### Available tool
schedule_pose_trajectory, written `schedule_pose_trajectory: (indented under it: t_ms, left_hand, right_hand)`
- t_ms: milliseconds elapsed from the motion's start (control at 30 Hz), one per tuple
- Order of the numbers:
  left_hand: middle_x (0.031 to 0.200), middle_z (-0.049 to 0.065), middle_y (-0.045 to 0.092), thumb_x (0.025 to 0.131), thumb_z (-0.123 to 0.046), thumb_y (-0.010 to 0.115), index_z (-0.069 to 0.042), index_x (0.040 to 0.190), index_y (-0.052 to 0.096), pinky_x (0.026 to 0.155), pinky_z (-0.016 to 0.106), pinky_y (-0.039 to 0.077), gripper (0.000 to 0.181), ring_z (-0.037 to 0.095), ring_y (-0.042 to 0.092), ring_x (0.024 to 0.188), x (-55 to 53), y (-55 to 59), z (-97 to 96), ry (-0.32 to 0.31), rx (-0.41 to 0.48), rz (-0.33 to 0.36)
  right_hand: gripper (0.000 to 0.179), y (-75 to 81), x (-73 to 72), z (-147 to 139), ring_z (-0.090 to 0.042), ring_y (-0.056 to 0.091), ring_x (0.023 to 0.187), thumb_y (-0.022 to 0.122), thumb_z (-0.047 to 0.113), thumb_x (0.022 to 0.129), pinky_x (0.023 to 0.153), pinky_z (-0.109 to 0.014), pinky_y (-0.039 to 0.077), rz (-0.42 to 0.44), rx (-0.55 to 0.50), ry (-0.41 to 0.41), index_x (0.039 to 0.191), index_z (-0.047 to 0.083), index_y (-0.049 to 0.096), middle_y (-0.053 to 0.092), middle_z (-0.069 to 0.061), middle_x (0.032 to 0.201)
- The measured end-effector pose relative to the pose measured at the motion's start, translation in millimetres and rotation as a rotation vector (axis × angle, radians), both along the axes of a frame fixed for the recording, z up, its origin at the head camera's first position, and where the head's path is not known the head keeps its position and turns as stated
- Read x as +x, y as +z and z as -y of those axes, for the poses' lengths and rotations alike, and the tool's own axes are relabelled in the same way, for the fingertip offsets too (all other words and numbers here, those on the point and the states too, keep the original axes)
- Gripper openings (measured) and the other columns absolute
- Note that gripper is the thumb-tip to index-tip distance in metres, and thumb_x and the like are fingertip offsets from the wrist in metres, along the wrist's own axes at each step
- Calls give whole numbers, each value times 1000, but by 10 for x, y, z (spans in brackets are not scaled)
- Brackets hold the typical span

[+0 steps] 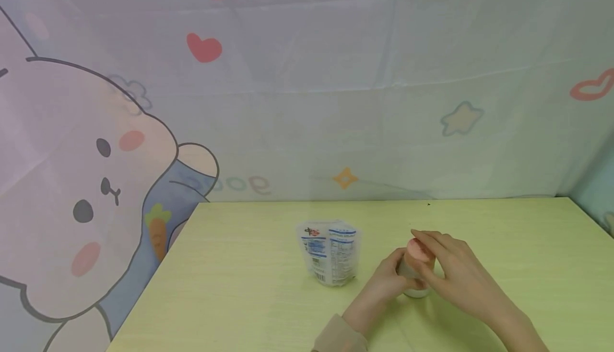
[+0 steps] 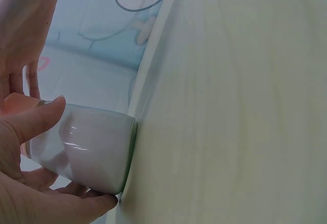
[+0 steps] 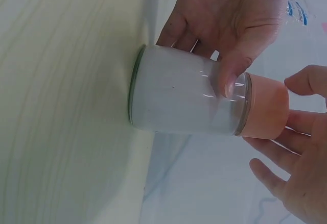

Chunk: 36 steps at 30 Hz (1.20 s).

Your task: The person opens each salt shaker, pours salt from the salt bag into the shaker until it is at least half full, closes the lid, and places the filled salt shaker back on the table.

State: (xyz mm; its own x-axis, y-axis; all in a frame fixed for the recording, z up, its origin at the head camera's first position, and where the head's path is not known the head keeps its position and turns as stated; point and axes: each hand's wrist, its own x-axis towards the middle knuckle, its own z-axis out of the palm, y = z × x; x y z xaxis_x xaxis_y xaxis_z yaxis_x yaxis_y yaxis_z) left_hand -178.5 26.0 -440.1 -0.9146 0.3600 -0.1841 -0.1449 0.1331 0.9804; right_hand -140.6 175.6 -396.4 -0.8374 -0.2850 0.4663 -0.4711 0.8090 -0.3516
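Note:
A clear glass jar (image 3: 173, 91) with white contents stands upright on the table, capped by a pinkish-orange lid (image 3: 268, 106). My left hand (image 1: 381, 285) grips the jar's body, thumb on one side and fingers round the other, as the left wrist view shows. Over the top, my right hand (image 1: 458, 274) holds the lid between its thumb and fingers. In the head view the two hands cover much of the jar, and its base shows below them. The lid sits on the jar's mouth.
A translucent pouch (image 1: 331, 256) with blue print and a barcode stands left of the jar. The pale yellow-green table (image 1: 230, 288) ends at the back against a printed cloth (image 1: 307, 128) with a cartoon animal, hearts and stars.

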Motion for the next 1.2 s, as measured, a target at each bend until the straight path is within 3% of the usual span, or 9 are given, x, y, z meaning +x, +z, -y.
schedule_pose_trajectory:
  t_ms: [133, 400, 633, 933, 1200]
  left_hand:
    - [133, -6, 58, 73, -3, 78, -27, 124, 58, 107, 54, 37, 60, 22, 48, 127, 0, -6, -1, 2, -5, -6]
    - [130, -5, 59, 73, -5, 78, -28, 123, 59, 103, 51, 41, 58, 22, 51, 123, -6, -7, -9, 5, -28, -13]
    - [133, -6, 57, 74, -5, 78, -28, 124, 58, 106, 53, 39, 59, 23, 49, 127, -6, -8, -2, -2, -29, -13]
    - [135, -5, 57, 74, -5, 78, -29, 125, 58, 106, 54, 39, 60, 24, 48, 128, -11, -16, -9, 5, -36, -7]
    - [134, -6, 57, 75, -6, 78, -29, 124, 58, 106, 54, 39, 58, 25, 49, 128, -7, -11, -6, -1, -44, -9]
  right_hand:
    - [42, 6, 11, 3, -25, 56, 111, 63, 20, 91, 96, -48, 37, 2, -5, 8, 131, 9, 56, 61, 0, 121]
    - [51, -1, -22, 2, -20, 57, 96, 73, 23, 84, 85, -44, 41, -59, -6, -15, 128, 3, 57, 62, 1, 107]
    - [51, -9, -15, -3, -27, 58, 108, 72, 16, 83, 90, -48, 39, -72, -6, 12, 130, 7, 56, 62, -4, 120]
    - [47, -22, -24, 7, -21, 56, 100, 71, 14, 83, 84, -46, 40, -61, -3, 0, 127, 6, 58, 62, 0, 109]
    - [47, -38, -36, 8, -24, 59, 100, 75, 16, 81, 85, -49, 44, -73, -28, 8, 124, 5, 59, 63, -1, 109]
